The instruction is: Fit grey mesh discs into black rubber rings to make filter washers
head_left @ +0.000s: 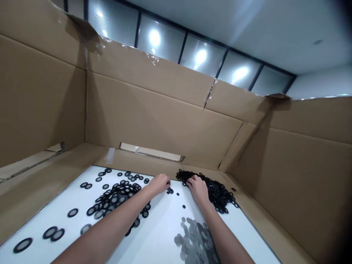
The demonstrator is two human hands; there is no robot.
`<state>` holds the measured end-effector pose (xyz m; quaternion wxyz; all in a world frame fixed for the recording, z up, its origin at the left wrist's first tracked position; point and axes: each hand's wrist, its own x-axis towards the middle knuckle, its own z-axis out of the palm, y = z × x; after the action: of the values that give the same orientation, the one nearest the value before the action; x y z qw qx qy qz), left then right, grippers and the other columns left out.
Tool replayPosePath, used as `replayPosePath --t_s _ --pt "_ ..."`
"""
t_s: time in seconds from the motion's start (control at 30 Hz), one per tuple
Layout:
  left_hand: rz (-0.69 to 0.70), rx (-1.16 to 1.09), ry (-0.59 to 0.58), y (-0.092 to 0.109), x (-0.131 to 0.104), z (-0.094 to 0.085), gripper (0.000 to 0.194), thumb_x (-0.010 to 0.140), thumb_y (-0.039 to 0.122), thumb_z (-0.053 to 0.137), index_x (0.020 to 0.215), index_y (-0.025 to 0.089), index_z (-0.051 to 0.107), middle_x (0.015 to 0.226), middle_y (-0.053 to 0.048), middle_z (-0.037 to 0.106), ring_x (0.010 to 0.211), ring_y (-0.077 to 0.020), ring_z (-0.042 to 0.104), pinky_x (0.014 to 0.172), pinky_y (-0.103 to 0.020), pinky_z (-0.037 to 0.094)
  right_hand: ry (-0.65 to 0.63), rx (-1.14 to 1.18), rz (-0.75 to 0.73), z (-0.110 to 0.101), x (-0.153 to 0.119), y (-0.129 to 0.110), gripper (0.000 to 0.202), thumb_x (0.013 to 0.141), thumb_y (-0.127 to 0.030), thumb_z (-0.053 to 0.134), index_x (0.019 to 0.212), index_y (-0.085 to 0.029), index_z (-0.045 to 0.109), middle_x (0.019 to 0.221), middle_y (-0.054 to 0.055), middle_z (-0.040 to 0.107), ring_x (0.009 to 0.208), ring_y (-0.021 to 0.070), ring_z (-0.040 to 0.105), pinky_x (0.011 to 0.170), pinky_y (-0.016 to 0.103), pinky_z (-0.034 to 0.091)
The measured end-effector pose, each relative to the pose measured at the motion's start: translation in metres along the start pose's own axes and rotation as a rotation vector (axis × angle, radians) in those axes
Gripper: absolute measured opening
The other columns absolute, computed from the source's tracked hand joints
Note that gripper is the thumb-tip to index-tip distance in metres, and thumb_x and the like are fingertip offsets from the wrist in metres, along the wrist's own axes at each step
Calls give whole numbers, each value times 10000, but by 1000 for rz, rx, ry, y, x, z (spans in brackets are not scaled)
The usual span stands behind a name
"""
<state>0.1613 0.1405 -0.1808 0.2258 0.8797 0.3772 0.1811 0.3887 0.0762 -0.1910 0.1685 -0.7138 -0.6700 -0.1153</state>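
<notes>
My left hand point(160, 184) is closed at the far middle of a white board, its fingertips pinched on a small dark piece too small to make out. A few small dark discs point(170, 191) lie just below those fingers. My right hand point(199, 187) rests with curled fingers at the left edge of a heap of black rings point(218, 194); its fingertips are closed at the rings, and what they hold is hidden. Beyond my left forearm spreads a pile of black-rimmed discs with grey centres point(118, 198). Loose translucent grey discs point(194, 240) lie between my forearms, partly behind the right one.
The white board point(154, 238) lies inside a large cardboard box, whose walls point(154, 110) rise at the back and both sides. Several black-rimmed discs point(57, 234) are scattered at the front left. One black ring point(233, 189) lies on cardboard beyond the board's right edge.
</notes>
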Motion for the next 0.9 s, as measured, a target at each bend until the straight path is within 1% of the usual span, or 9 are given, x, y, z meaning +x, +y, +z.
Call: replayPosePath --t_s 0.13,0.23,0.3,0.37,0.53,0.67,0.77,0.83,0.9 --pt "35 -86 21 2 -4 -16 285 958 328 579 1202 184 611 1240 -103 614 1056 -228 625 896 -427 541 75 177 -41 -26 5 -13 248 968 -322 487 965 -207 707 965 63 669 878 199 615 756 300 434" --pt "81 -197 47 15 -17 -40 208 961 316 529 1010 193 690 1065 -100 699 1061 -249 629 957 -396 489 117 313 -104 -51 9 -38 226 941 -353 536 901 -192 690 861 48 675 792 191 617 719 292 460" --pt "128 -300 45 29 -31 -57 269 956 358 496 1068 182 666 1068 -92 712 1006 -244 651 898 -373 513 145 387 -156 -72 8 -60 205 927 -358 567 866 -197 678 829 37 659 761 175 605 703 276 467" --pt "204 -409 -19 46 -46 -74 291 937 392 517 1072 173 653 1042 -76 725 965 -222 671 819 -314 535 182 492 -206 -94 3 -82 185 912 -357 596 838 -203 665 807 24 629 742 160 590 677 259 467" --pt "293 -567 -72 75 -90 -109 343 954 434 479 925 131 636 853 -80 720 792 -183 679 711 -276 532 173 894 -301 -136 -18 -124 158 860 -348 675 806 -202 651 751 3 584 669 138 561 593 246 449" --pt "338 -573 -58 81 -122 -129 327 952 430 511 869 147 653 835 -61 719 798 -177 669 710 -262 502 114 967 -380 -158 -37 -140 174 895 -361 645 834 -202 679 792 17 598 682 134 585 582 242 458" --pt "355 -529 5 85 -142 -142 357 981 419 459 855 157 667 801 -45 721 775 -168 662 701 -254 484 82 968 -423 -173 -49 -143 219 957 -368 550 933 -209 699 840 32 606 678 133 600 580 248 472" --pt "365 -473 77 89 -155 -151 380 991 412 438 830 162 676 778 -31 717 758 -160 652 684 -244 466 51 896 -408 -176 -58 -140 266 992 -368 471 1037 -223 689 878 42 625 715 144 619 619 261 485" --pt "379 -420 143 91 -167 -163 398 992 403 436 792 161 681 757 -22 708 741 -157 642 669 -241 452 -21 732 -354 -167 -70 -131 280 1001 -352 437 1087 -232 675 908 47 650 779 163 635 676 277 488"
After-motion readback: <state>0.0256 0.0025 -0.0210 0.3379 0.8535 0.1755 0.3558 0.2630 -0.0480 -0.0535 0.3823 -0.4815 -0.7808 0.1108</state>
